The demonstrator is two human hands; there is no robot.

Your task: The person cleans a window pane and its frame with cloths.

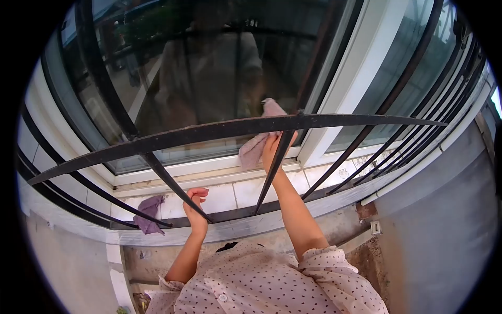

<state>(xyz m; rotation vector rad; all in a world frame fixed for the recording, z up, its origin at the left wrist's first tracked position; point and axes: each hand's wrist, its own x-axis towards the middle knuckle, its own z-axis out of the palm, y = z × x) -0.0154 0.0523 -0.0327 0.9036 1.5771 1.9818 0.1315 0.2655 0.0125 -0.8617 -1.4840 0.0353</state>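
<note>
A pink cloth [252, 150] is in my right hand [271, 152], which reaches between the black bars and presses it toward the lower part of the window glass [209, 94]. Part of the cloth shows above the horizontal bar [219, 131], and the bars hide some of my fingers. My left hand [195, 203] is also in among the bars, just above the white tiled sill [222, 196]. Its fingers are loosely bent and apart, with nothing visible in them; a slanting bar [175, 186] crosses in front. Left of that hand, a purple cloth [150, 213] hangs over the sill's edge.
Black metal bars stand out from the window in a curved cage, with narrow gaps between them. A white window frame [348, 83] divides the panes. A grey wall [444, 209] rises at the right, with a white pipe [413, 175] near it.
</note>
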